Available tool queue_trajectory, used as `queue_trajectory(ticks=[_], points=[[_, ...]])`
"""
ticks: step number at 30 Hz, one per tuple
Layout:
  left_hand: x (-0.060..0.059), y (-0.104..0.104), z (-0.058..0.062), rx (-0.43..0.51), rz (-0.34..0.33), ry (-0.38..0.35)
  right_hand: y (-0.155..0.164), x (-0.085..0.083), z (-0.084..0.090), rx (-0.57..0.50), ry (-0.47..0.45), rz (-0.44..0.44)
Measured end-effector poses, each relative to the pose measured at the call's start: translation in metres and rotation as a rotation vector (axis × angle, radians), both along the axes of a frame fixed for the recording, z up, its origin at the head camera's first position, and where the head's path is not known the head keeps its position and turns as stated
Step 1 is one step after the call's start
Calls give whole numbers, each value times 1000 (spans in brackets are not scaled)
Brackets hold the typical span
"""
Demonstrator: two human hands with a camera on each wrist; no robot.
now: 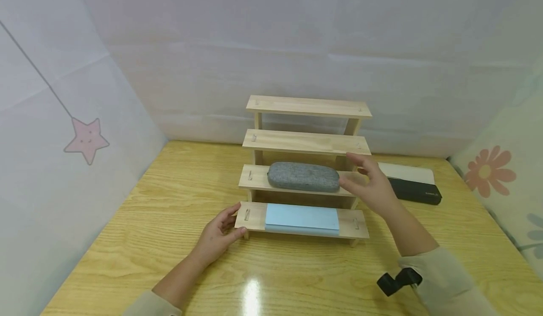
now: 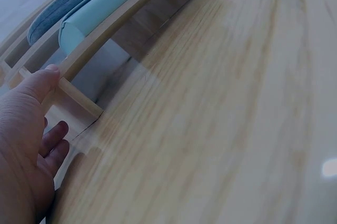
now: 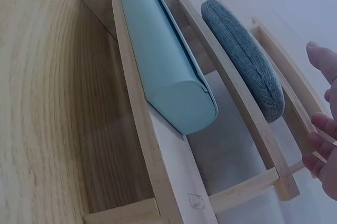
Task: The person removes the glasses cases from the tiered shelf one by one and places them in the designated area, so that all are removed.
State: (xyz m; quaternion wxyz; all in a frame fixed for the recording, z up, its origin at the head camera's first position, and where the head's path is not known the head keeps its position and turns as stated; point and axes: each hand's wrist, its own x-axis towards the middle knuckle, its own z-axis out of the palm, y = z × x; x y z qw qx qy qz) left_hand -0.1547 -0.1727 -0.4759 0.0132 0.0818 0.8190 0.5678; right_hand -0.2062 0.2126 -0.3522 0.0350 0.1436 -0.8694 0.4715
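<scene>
Left hand (image 1: 218,236), head view: pinching bottom-tier left end of four-tier pale wooden rack (image 1: 305,141). Right hand (image 1: 372,187) spread, rack's right side. Grey oval fabric case (image 1: 303,176) on rack's second tier up, light-blue smooth case (image 1: 302,216) on its lowest. Left wrist: thumb on rack's corner. Right wrist: fingers apart, clear of rack's grey case.

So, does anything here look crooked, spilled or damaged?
Nothing stands out: the gray case and light blue case lie lengthwise on the wooden stand, with no visible damage or spill. The black-and-cream item simply lies off it, on the table.
</scene>
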Motion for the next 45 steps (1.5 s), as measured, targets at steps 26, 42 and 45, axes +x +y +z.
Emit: queue_trajectory(ticks=[26, 42, 45], points=[[0, -1, 1, 14, -17, 10, -31, -17, -10, 93, -33, 124], [1, 0, 3, 14, -22, 10, -46, -26, -9, 186, -32, 131], [1, 0, 2, 23, -24, 3, -48, -26, -9, 184, -30, 133]])
